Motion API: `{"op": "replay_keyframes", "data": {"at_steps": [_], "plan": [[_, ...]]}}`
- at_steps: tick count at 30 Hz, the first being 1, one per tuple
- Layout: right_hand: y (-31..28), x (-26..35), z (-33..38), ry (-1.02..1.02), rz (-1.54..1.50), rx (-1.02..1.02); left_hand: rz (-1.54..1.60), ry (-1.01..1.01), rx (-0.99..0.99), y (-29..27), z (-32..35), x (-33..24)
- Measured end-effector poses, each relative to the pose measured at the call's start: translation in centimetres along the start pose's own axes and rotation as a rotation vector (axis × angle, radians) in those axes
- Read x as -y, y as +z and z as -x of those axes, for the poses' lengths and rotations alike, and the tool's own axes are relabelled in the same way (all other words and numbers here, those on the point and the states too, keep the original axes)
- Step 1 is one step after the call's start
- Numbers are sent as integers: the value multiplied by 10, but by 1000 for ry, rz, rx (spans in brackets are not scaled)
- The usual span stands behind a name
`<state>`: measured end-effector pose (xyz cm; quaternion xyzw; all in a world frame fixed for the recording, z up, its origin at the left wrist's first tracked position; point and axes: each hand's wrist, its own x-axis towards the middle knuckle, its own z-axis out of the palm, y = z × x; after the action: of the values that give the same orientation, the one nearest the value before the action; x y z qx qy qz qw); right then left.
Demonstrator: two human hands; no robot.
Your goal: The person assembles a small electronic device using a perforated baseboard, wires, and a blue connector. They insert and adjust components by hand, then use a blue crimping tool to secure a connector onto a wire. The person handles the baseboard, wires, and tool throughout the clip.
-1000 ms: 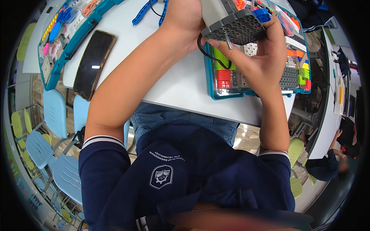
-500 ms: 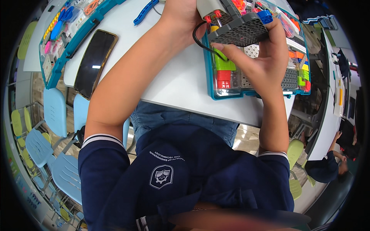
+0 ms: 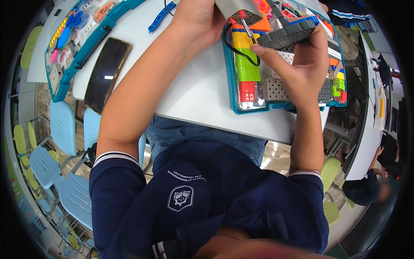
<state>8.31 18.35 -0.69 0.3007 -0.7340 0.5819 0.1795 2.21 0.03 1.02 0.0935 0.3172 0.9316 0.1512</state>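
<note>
At the upper edge, my left hand [image 3: 199, 19] is closed on a light grey plastic block [image 3: 239, 11]. Red pegs [image 3: 233, 20] and a thin metal shaft [image 3: 247, 28] stick out of its near end. A black cable [image 3: 229, 45] hangs in a loop below the block. My right hand [image 3: 304, 67] grips a dark grey perforated building plate [image 3: 288, 38], thumb at its near left end and fingers at its right. A blue strip shows along the plate's top. A gap separates plate and block at the shaft. Both hands are above a teal-rimmed parts case [image 3: 233, 97].
Colourful building parts, among them a green block [image 3: 248, 69], fill the case. On the left lie a phone [image 3: 103, 73], a blue strip-shaped part [image 3: 161, 17] and a second teal-edged parts tray [image 3: 71, 73]. Blue chairs [image 3: 62, 125] stand beyond. People are at the far right and upper right.
The grey block has shifted left with my left hand. The dark plate has moved right and tilted flatter in my right hand, so the two are farther apart and the shaft shows more.
</note>
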Motion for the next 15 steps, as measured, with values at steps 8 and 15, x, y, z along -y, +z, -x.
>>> {"op": "replay_keyframes", "data": {"at_steps": [8,15], "plan": [[-13,10,-13,61,3,-298,-72,-116,-84,-18,-15,-21],[-25,9,-13,161,-115,-379,-397,129,-256,-53,-34,-36]]}}
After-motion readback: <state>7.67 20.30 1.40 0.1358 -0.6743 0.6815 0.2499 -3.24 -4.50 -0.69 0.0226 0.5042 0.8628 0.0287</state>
